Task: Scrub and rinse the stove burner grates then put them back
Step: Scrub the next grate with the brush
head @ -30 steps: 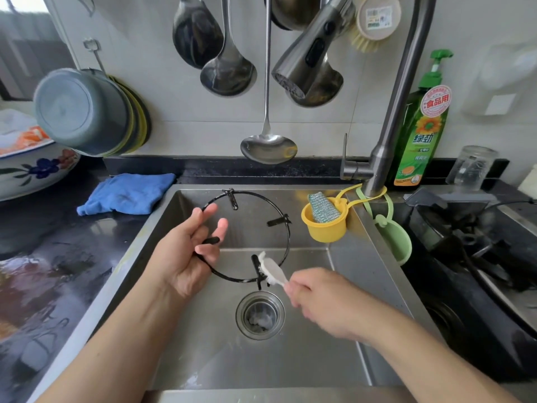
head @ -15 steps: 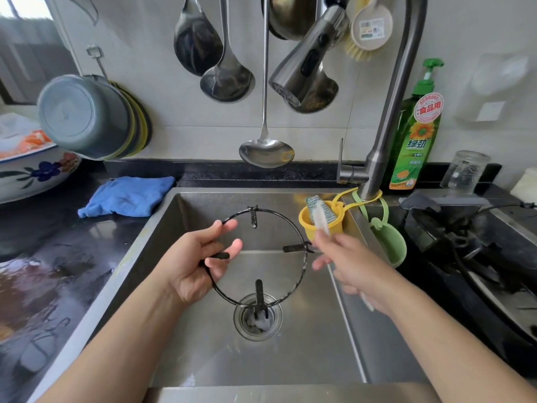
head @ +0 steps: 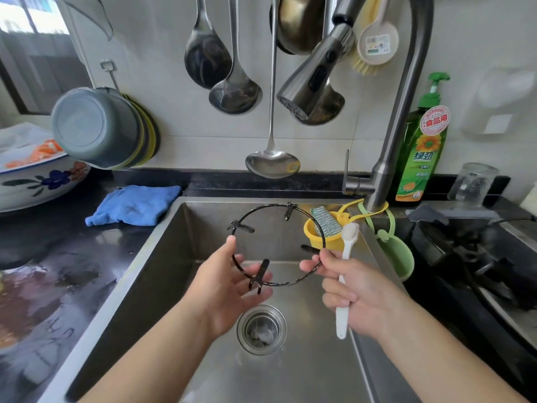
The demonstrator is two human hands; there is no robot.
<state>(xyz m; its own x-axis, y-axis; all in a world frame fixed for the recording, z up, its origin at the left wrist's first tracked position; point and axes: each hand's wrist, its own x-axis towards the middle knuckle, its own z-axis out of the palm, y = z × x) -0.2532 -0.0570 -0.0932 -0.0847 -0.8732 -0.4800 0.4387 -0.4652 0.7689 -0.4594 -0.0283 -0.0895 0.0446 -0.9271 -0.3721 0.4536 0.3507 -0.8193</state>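
A black wire burner grate (head: pixel 290 210), a ring with several prongs, is held level over the steel sink (head: pixel 162 257). My left hand (head: pixel 229 289) supports its near left side, thumb on the ring and fingers spread beneath a prong. My right hand (head: pixel 360 295) grips a white toothbrush (head: pixel 345 251), bristles up, while its thumb and forefinger pinch the ring's right edge. No water runs from the faucet spray head (head: pixel 313 80).
A yellow basket (head: pixel 311 234) holding a scouring sponge and a green basket (head: pixel 398 254) hang by the faucet base. Green dish soap (head: pixel 421 152) and a glass jar (head: pixel 472 184) stand behind. The stove (head: pixel 465 248) is at right, a blue cloth (head: pixel 133 205) at left, ladles (head: pixel 273 164) overhead.
My right hand swung the toothbrush from the grate's near edge up to the right and now pinches the ring. The grate has turned and risen; my left fingers have opened under it.
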